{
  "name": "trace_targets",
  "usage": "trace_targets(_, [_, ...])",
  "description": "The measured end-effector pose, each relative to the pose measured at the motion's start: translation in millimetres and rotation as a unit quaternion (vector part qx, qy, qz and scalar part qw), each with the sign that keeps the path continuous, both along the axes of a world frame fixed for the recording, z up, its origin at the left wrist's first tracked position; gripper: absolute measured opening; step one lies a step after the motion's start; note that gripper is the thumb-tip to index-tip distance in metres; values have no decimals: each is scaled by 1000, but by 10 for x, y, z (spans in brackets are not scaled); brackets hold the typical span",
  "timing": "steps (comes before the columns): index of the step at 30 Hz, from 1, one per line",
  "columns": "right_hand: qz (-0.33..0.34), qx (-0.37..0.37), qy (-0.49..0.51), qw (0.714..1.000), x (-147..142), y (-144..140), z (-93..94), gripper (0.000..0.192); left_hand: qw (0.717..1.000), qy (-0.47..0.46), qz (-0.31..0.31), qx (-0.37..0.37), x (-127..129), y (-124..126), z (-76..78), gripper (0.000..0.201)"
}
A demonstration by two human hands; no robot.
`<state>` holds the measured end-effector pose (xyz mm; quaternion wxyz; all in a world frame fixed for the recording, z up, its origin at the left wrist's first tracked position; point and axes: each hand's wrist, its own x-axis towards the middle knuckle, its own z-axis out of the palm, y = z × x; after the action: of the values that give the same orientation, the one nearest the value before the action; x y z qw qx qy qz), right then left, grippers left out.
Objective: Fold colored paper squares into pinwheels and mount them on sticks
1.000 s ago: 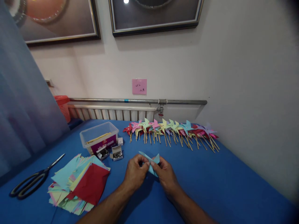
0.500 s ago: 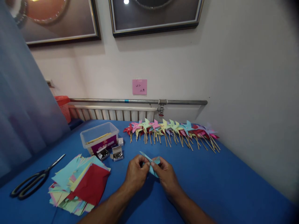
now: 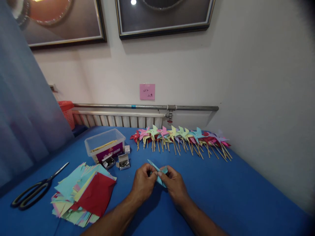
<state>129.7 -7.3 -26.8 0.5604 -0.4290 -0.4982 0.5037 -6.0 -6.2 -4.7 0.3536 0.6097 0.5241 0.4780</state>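
A light blue paper pinwheel [image 3: 161,181] is held between my two hands above the blue table, its blades partly folded in. My left hand [image 3: 144,181] pinches it from the left with thumb and fingers near its centre. From the other side, my right hand [image 3: 175,184] grips it, the thumb pressing close to the middle. Fingers hide most of the centre, so I cannot tell whether a pin is there. Left of my hands lies a stack of coloured paper sheets [image 3: 97,195] with a red one on top. Two small open boxes of metal pins [image 3: 123,163] stand beyond it.
Finished pinwheels on sticks [image 3: 182,132] lie in a row at the back. A clear plastic tub [image 3: 105,136] holding thin sticks stands left of them. Large scissors [image 3: 40,188] lie at the far left. Behind the blue table [image 3: 246,196] are a radiator [image 3: 118,119] and a wall.
My right thumb has shifted slightly near the pinwheel's centre, and the right-hand blade has moved a little. Everything else looks the same.
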Motion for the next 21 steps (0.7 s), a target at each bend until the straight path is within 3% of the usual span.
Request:
trace_targets(15, [-9,-13,-6,1000,-17,-17,7,30,1000,11,13,6,13,-4,-18,10])
trace_targets(18, [-19,-17,14,1000,-13,1,4,32,999,-27,14,-8,-4,19,-11,8])
trace_targets(21, [-22,-37,55,998,-4,10,9,34,991,-126,37,-39,-42,55,15,11])
